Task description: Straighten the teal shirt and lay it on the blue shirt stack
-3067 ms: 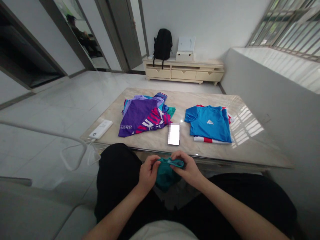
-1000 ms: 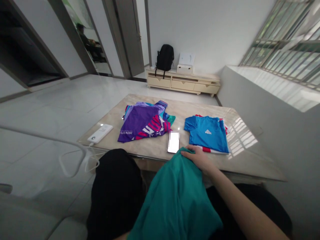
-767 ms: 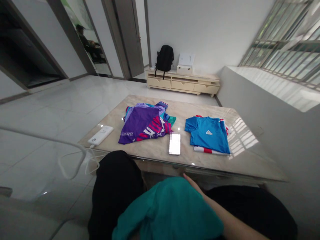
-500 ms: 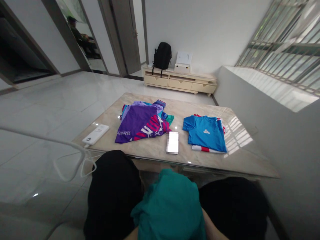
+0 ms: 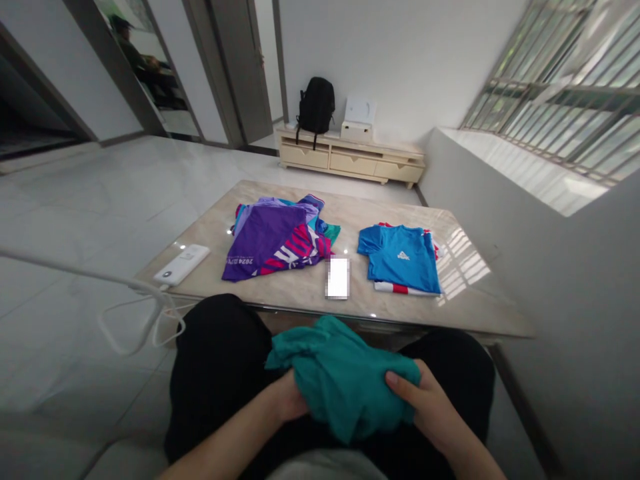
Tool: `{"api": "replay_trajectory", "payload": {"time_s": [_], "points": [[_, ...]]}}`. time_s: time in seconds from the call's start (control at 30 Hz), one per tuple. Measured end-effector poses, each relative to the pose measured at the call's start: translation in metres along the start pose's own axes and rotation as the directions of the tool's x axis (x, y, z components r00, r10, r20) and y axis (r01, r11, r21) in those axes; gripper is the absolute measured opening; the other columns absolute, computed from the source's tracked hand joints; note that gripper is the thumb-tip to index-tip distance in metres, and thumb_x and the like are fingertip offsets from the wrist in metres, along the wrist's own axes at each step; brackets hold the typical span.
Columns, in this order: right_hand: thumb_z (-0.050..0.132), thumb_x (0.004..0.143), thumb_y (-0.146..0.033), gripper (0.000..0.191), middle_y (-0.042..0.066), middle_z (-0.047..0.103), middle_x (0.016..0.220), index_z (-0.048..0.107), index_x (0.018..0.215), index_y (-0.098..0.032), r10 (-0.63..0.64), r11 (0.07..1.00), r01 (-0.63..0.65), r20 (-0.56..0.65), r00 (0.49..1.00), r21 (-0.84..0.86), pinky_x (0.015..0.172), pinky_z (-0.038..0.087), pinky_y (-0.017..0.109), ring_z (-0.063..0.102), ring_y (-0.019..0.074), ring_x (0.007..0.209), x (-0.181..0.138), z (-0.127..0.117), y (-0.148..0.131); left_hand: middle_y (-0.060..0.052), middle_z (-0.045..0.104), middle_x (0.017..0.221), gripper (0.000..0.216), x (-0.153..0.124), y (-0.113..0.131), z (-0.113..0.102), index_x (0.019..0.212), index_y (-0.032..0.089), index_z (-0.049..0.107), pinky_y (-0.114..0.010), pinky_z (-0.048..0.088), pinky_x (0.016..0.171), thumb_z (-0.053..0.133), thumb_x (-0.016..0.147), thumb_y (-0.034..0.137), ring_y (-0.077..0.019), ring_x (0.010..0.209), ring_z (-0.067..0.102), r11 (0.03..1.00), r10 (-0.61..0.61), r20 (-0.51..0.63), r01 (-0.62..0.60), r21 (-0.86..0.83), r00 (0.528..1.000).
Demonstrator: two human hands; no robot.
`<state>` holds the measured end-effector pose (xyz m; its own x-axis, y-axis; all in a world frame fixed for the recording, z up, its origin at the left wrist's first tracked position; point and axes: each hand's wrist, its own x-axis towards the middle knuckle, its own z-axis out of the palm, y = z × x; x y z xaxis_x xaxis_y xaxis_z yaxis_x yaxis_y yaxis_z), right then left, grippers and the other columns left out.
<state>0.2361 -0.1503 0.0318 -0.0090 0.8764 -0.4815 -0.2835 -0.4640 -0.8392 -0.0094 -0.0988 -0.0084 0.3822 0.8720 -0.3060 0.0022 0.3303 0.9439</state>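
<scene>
Left hand (image 5: pixel 287 398) low at centre, fingers curled out of sight; right hand (image 5: pixel 425 403) level with it, fingers spread, thumb on top; forearms (image 5: pixel 220 448) angled inward from lower corners, hands above thighs (image 5: pixel 220 353)

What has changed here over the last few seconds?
The teal garment, held up high a moment ago, has come down over the person's lap, now bunched between the left hand and right hand. The pile of purple-printed clothes, blue T-shirt and power bank stayed put on the table.

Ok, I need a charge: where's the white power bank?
In the head view, the white power bank lies near the left edge of the marble table, just left of the purple clothing pile.
</scene>
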Motion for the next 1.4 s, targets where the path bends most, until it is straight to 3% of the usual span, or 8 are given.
{"api": "replay_trajectory", "payload": {"time_s": [0.1,0.27,0.37,0.43,0.67,0.9,1.13,1.4], "points": [[0.09,0.072,-0.05,0.035,0.006,0.077,0.078,0.08,0.081,-0.018,-0.085,0.995,0.089,0.057,0.995,-0.054,0.08,0.06,0.042,0.072,0.0254,0.074,0.004,0.006,-0.017,-0.014,0.079,0.102,0.055,-0.012,0.007,0.002,0.095,0.02,0.078,-0.052,0.059,0.091,0.041,0.095,0.061,-0.0331,0.105,0.074,0.902,-0.146,0.268,0.24,-0.359,0.952],[0.086,0.079,-0.049,0.038,0.011,0.081,0.095,0.083,0.1,-0.018,-0.095,0.995,0.1,0.128,0.987,-0.03,0.092,0.059,0.047,0.076,0.0302,0.089,0.019,0.01,-0.033,-0.013,0.078,0.113,0.066,-0.015,0.022,-0.004,0.106,0.02,0.076,-0.048,0.054,0.103,0.044,0.094,0.076,-0.0305,0.114,0.071,0.901,-0.019,0.035,0.032,-0.432,0.999],[0.085,0.08,-0.048,0.041,0.013,0.081,0.103,0.082,0.106,-0.016,-0.09,0.996,0.088,0.138,0.986,0.022,0.096,0.059,0.048,0.076,0.0318,0.1,0.027,0.01,-0.038,-0.011,0.079,0.115,0.044,-0.005,0.028,-0.006,0.11,0.018,0.075,-0.045,0.05,0.108,0.077,0.085,0.054,-0.029,0.115,0.071,0.95,0.081,-0.088,-0.103,-0.293,0.993],[0.087,0.079,-0.047,0.042,0.014,0.08,0.105,0.081,0.105,-0.014,-0.075,0.996,0.067,0.13,0.989,0.06,0.098,0.058,0.048,0.075,0.0325,0.103,0.03,0.008,-0.039,-0.01,0.079,0.116,0.042,0.001,0.031,-0.006,0.113,0.018,0.074,-0.045,0.05,0.108,0.084,0.081,0.042,-0.0288,0.114,0.071,0.967,0.113,-0.112,-0.135,-0.214,0.987],[0.088,0.077,-0.048,0.049,0.015,0.08,0.11,0.079,0.109,-0.013,-0.017,0.993,0.008,0.075,0.997,0.116,0.101,0.057,0.05,0.075,0.0342,0.106,0.026,-0.007,-0.023,-0.012,0.08,0.109,0.036,0.004,0.026,-0.008,0.104,0.016,0.076,-0.043,0.056,0.097,0.078,0.084,0.047,-0.0305,0.103,0.074,0.988,0.109,-0.175,-0.126,-0.091,0.978],[0.083,0.083,-0.051,0.045,0.014,0.08,0.11,0.08,0.108,-0.013,-0.061,0.993,0.052,0.082,0.995,0.103,0.104,0.054,0.05,0.075,0.033,0.105,0.025,-0.015,-0.015,-0.01,0.08,0.106,0.039,0.009,0.017,-0.009,0.111,0.016,0.074,-0.037,0.057,0.091,0.076,0.087,0.046,-0.0266,0.097,0.074,0.979,0.078,-0.229,-0.118,-0.168,0.97],[0.082,0.083,-0.051,0.043,0.014,0.081,0.102,0.081,0.104,-0.014,-0.091,0.994,0.087,0.066,0.994,0.071,0.094,0.058,0.048,0.078,0.0316,0.092,0.033,-0.014,-0.01,-0.009,0.08,0.103,0.038,0.013,0.016,-0.004,0.107,0.017,0.072,-0.034,0.057,0.088,0.085,0.08,0.04,-0.024,0.094,0.074,0.952,0.069,-0.126,-0.103,-0.288,0.99],[0.093,0.069,-0.051,0.045,0.011,0.082,0.091,0.082,0.093,-0.015,-0.153,0.988,0.152,-0.117,0.981,-0.017,0.087,0.06,0.042,0.077,0.0285,0.082,0.043,-0.023,-0.013,-0.011,0.08,0.099,0.045,0.017,0.02,-0.01,0.104,0.013,0.075,-0.033,0.056,0.086,0.091,0.073,0.041,-0.0231,0.088,0.074,0.919,-0.007,-0.179,-0.064,-0.388,0.984]]}}
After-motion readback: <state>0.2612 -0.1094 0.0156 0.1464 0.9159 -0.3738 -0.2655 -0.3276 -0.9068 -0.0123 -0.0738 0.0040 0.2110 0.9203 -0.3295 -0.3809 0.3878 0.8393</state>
